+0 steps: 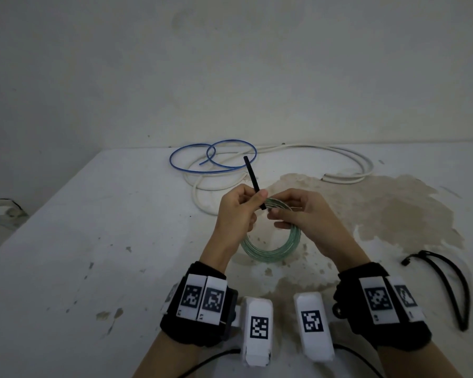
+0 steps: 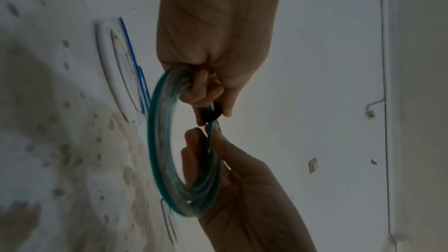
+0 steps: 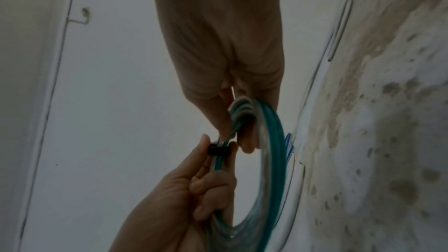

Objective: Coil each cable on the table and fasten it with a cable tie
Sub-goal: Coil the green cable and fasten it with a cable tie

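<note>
A coil of green-tinted clear cable (image 1: 271,255) hangs upright between both hands above the white table (image 1: 93,241). A black cable tie (image 1: 253,178) wraps the top of the coil, and its long tail sticks up and away. My left hand (image 1: 258,199) pinches the tie at the coil, with its lower fingers curled round the coil (image 2: 155,141); the tie (image 2: 210,114) shows black between thumb and finger. My right hand (image 1: 277,216) pinches the coil strands just right of the tie (image 3: 219,150), and its fingers (image 3: 242,141) grip the coil (image 3: 274,141).
A loose blue cable (image 1: 191,167) and a thick white cable (image 1: 347,159) lie tangled at the table's far edge, near the wall. A black cable (image 1: 448,279) lies on the right. A brown stain (image 1: 393,208) covers the table's right middle.
</note>
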